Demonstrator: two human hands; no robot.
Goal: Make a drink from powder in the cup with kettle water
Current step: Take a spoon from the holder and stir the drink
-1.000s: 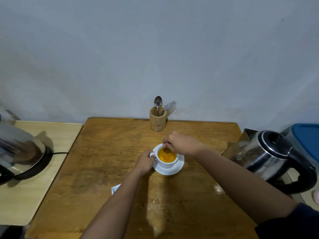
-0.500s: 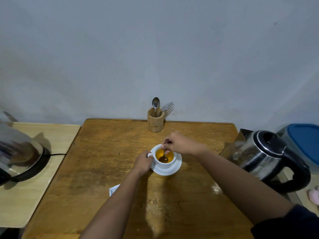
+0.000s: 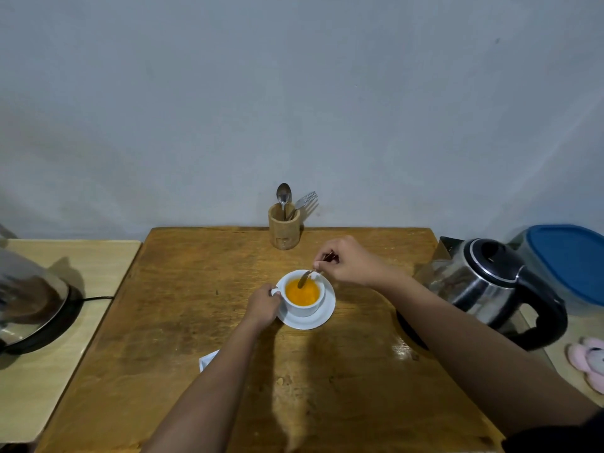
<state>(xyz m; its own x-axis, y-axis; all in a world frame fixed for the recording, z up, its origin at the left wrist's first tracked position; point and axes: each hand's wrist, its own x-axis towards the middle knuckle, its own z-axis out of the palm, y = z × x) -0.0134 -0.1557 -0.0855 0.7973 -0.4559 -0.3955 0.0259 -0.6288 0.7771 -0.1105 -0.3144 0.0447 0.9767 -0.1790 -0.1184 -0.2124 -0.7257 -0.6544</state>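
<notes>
A white cup point(image 3: 305, 308) full of orange liquid stands on a white saucer point(image 3: 322, 317) in the middle of the wooden table point(image 3: 196, 289). My left hand point(image 3: 263, 304) grips the cup's handle on its left side. My right hand point(image 3: 348, 263) hovers just behind and right of the cup, pinching a metal spoon point(image 3: 304, 278) whose bowl dips into the drink. The steel kettle point(image 3: 490, 286) with a black handle stands at the table's right edge. A white sachet corner point(image 3: 207, 359) peeks out from under my left forearm.
A wooden holder point(image 3: 284, 228) with a spoon and a fork stands at the table's back edge by the wall. A metal lid on a black appliance point(image 3: 29, 308) sits on the lighter side table to the left. A blue-lidded container point(image 3: 568, 259) is behind the kettle.
The spoon has swung round inside the cup as my right hand moved back and to the right. My left hand has kept its hold on the cup's handle.
</notes>
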